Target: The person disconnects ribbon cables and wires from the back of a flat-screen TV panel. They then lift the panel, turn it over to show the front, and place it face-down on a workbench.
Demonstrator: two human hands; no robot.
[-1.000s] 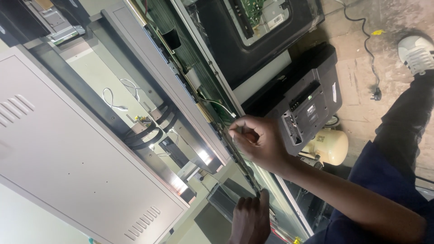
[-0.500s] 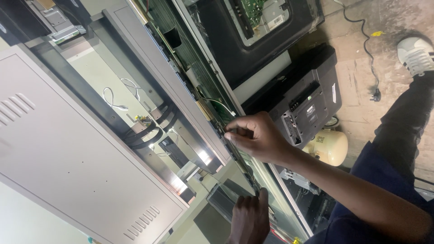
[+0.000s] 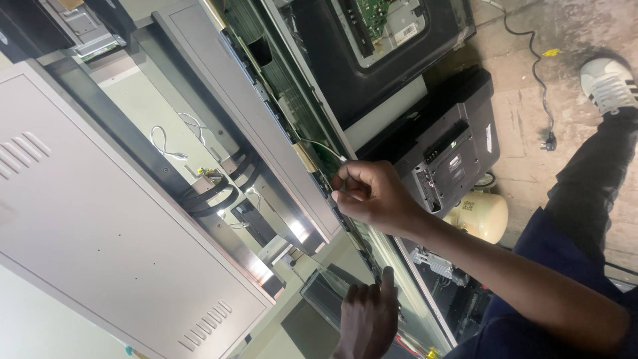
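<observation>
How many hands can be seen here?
2: the right hand pinches a thin white wire at the panel edge; the left hand rests low on the panel frame.

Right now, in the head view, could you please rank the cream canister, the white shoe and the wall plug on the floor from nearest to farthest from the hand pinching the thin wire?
Measured from the pinching hand:
1. Cream canister, just beyond the wrist, beside the black unit.
2. Wall plug, on the concrete floor, at its cable's end.
3. White shoe, far corner of the floor.
</observation>
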